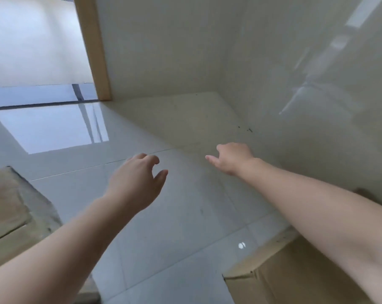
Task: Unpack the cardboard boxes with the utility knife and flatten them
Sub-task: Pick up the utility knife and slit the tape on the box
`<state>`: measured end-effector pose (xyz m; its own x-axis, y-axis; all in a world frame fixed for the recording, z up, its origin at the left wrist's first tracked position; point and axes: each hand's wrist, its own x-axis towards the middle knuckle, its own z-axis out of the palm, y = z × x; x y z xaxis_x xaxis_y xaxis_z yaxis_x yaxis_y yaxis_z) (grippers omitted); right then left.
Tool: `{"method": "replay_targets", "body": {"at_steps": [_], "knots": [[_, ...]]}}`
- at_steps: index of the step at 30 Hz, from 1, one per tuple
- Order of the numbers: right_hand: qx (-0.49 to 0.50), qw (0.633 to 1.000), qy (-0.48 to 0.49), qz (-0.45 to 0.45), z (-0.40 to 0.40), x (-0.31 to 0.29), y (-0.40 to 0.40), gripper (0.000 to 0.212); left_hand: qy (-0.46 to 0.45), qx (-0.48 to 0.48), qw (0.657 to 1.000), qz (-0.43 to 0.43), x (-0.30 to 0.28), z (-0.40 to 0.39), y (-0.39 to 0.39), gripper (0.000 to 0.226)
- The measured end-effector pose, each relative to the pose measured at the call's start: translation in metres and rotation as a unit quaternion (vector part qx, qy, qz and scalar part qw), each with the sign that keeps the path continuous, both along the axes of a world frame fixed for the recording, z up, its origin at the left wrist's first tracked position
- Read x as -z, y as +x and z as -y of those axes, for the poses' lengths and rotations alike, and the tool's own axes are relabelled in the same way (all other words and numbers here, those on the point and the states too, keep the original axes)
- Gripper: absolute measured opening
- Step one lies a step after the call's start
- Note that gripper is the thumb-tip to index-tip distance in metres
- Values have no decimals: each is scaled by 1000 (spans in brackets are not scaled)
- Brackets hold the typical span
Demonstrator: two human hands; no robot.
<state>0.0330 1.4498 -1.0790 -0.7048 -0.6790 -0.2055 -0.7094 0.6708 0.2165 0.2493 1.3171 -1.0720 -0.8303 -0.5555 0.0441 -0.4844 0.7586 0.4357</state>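
Your left hand (137,178) and right hand (231,159) reach out empty, fingers loosely spread. Two boxes: one (8,207) left of your left hand, one (295,275) below your right; any print seems blurred.

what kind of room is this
Probably a bare indoor room or hallway corner, maybe mid move-in: glossy tiled floor, plain pale walls, a wooden door frame, and cardboard boxes on the floor.

A glossy pale tiled floor (163,227) fills the middle of the frame. A wooden door frame (93,47) stands upper left, beside a cream wall (163,44). A shiny wall (306,73) on the right shows blurred reflections.
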Motion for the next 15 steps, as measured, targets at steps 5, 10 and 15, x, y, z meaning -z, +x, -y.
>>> {"method": "replay_targets", "body": {"at_steps": [5, 10, 15], "knots": [[82, 996, 12, 24, -57, 46, -87, 59, 20, 26, 999, 38, 31, -38, -81, 42], [158, 985, 38, 54, -113, 90, -155, 53, 41, 54, 997, 44, 54, -70, -144, 42], [226, 969, 55, 82, -153, 127, -191, 31, 43, 75, 995, 41, 67, -87, -182, 41]]}}
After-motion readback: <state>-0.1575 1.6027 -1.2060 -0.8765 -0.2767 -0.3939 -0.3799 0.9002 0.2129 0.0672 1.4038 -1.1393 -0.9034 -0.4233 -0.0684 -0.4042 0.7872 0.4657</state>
